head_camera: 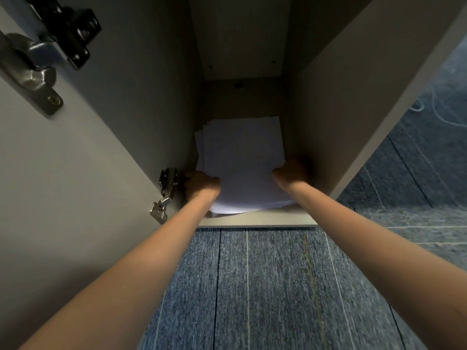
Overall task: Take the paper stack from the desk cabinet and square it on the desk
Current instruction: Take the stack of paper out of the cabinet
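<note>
**Inside the cabinet, both hands on the paper**

At the cabinet floor, the left hand (pixel 202 184) and right hand (pixel 290 173) clasp opposite side edges of the paper stack (pixel 242 160); fingers are hidden beneath the sheets. The stack lies in the desk cabinet (pixel 328 109), its near edge sagging over the front lip and its sheets fanned unevenly at the far left corner. The open door (pixel 75 173) stands left with two hinges, the upper one (pixel 50 54) blurred. Blue carpet (pixel 252 286) lies below.

Both arms outstretched (fingers (pixel 278 176) curled inward)
</note>
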